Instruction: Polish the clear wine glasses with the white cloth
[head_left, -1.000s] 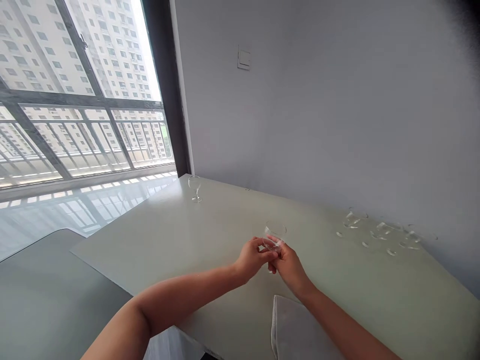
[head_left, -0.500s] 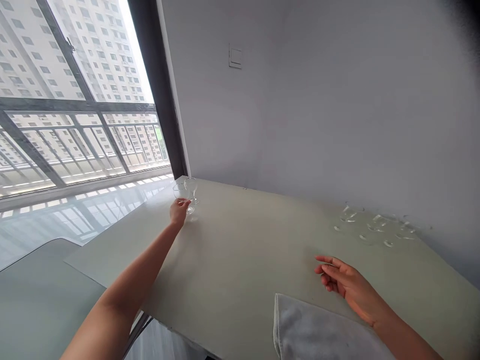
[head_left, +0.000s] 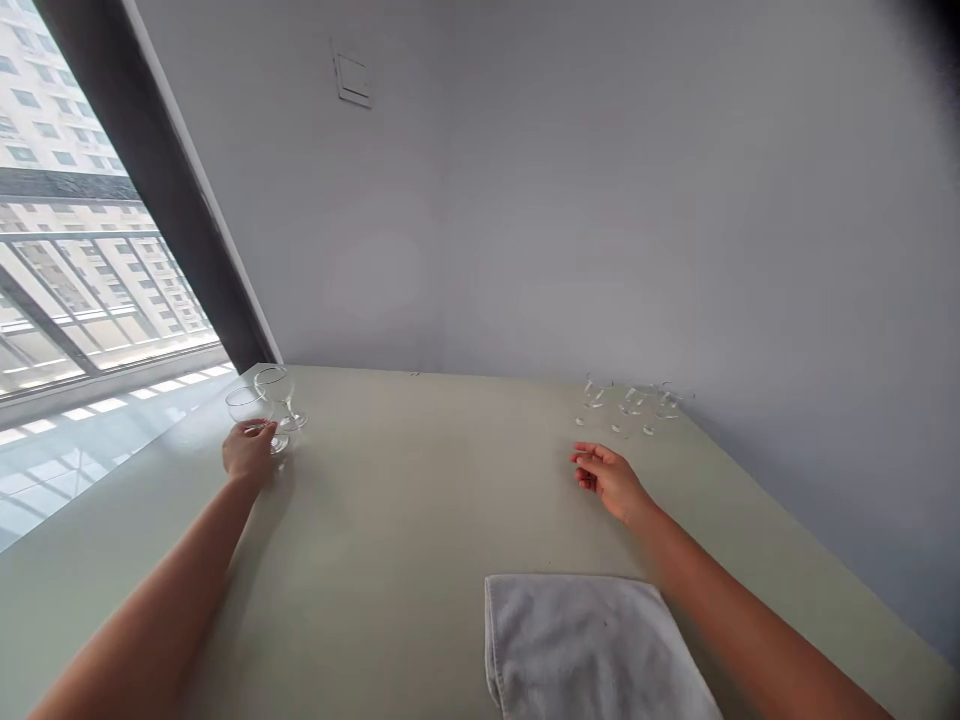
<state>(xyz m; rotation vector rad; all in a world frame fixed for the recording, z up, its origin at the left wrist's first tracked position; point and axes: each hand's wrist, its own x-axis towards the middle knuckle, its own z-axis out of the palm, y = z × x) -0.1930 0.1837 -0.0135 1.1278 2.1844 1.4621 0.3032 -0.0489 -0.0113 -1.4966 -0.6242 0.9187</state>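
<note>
At the table's far left corner, my left hand [head_left: 249, 452] is closed around the stem of a clear stemmed glass [head_left: 250, 402]. Just behind it stands a second stemmed glass [head_left: 276, 384], upright. My right hand [head_left: 606, 478] hovers over the right half of the table, its fingers loosely apart and holding nothing. Beyond that hand, several small clear glasses [head_left: 628, 404] stand in a group near the wall. A folded grey cloth [head_left: 585, 645] lies at the near side, below my right hand.
The pale table [head_left: 405, 500] meets the grey wall [head_left: 600, 200] at the back. A window [head_left: 82, 270] with a dark frame is at the left, above a tiled floor [head_left: 142, 410]. A switch [head_left: 353, 80] is on the wall.
The view has turned right, so the window shows less. My right hand has moved forward, closer to the small glasses and away from the cloth. My left hand still grips the glass.
</note>
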